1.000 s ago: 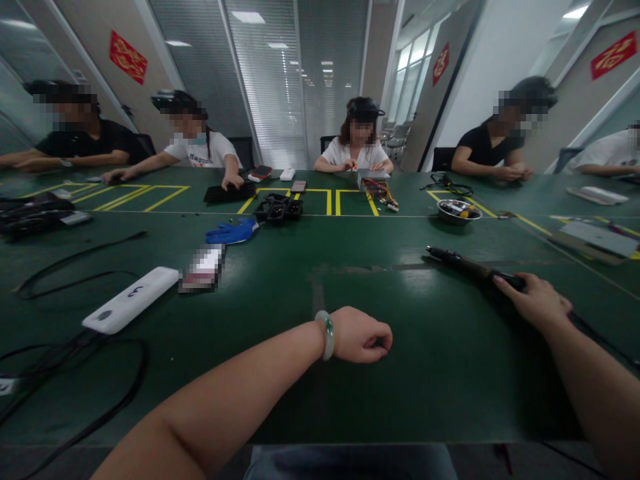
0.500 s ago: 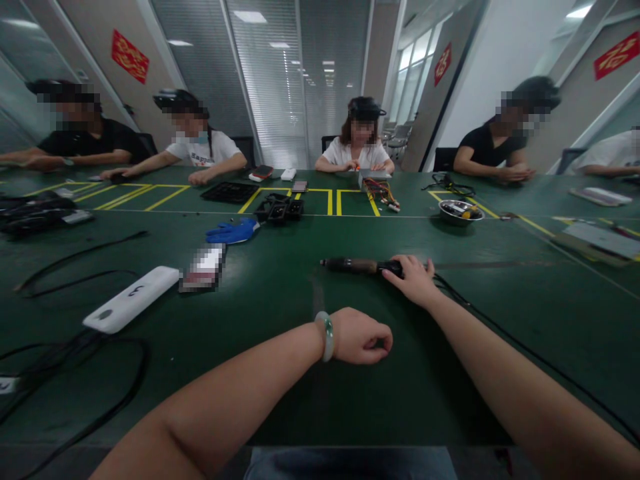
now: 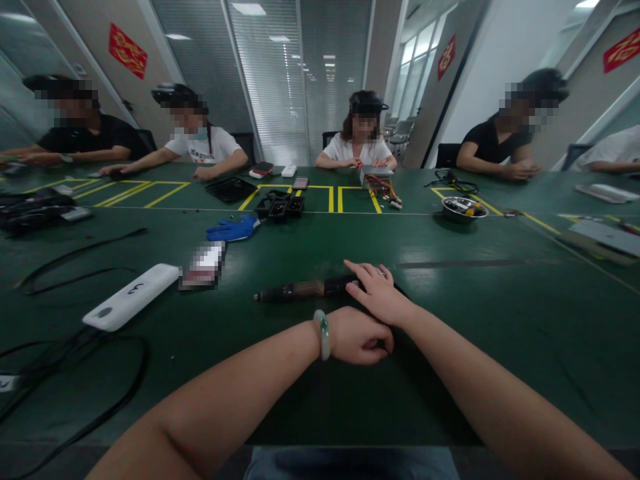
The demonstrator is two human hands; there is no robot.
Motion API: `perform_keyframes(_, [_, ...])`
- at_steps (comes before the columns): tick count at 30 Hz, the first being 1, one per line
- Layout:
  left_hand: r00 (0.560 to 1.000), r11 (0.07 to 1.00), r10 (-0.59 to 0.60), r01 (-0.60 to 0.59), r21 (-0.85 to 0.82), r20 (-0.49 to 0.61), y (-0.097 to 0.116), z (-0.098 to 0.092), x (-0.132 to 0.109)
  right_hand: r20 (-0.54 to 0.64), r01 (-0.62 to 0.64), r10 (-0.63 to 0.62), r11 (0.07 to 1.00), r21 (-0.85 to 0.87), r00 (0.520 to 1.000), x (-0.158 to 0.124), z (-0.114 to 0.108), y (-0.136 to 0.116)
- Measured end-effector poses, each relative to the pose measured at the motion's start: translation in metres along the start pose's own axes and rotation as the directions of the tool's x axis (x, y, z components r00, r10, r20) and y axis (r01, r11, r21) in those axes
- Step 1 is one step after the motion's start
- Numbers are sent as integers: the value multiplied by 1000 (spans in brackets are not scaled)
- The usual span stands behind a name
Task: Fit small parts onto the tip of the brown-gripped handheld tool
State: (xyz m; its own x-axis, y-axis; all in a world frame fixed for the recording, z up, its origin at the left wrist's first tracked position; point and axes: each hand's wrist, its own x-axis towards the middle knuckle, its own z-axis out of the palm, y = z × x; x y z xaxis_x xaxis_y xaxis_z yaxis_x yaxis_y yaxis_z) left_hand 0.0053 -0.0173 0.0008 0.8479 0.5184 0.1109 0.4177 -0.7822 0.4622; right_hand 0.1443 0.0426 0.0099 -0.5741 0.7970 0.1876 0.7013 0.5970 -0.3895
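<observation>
Black-and-brown electric screwdriver (image 3: 300, 289) on the green counter (image 3: 200, 393), just beyond the loosely curled, visibly unladen left hand (image 3: 359, 337), looks rigid and fairly heavy, best held mid-barrel; right hand (image 3: 379, 293) lies half-spread over its rear, grip unclear.

Inline electric screwdriver (image 3: 300, 291): slim, black nose and rear handle, brownish mid-barrel, small metallic tip. Lying roughly crosswise, tip to the left and slightly nearer the wearer. Low over the green table (image 3: 490, 300); can't tell if fully resting on it. Rear end partly hidden under the right hand (image 3: 377, 291), fingers spread over it.
</observation>
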Motion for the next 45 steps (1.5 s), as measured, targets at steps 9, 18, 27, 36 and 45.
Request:
perform_keyframes(9, [959,965,-106,163,206,-262,-1,-6,10,-15,-281,281,958,-54,960,-36,-74,55])
perform_keyframes(18, [788,816,-294,502,288,-541,-26,-5,13,160,-215,252,953,-214,955,-40,-46,45])
perform_keyframes(27, [797,809,-368,528,258,-479,-22,-6,14,221,-230,255,964,-133,941,-41,-43,41])
perform_keyframes(36, [831,817,-334,490,303,-444,-16,-7,12,308,-256,298,952,-171,903,-47,-54,47])
perform_keyframes(45, [830,832,-329,480,279,-450,-18,-7,9,167,-378,387,922,-82,907,-36,-35,46])
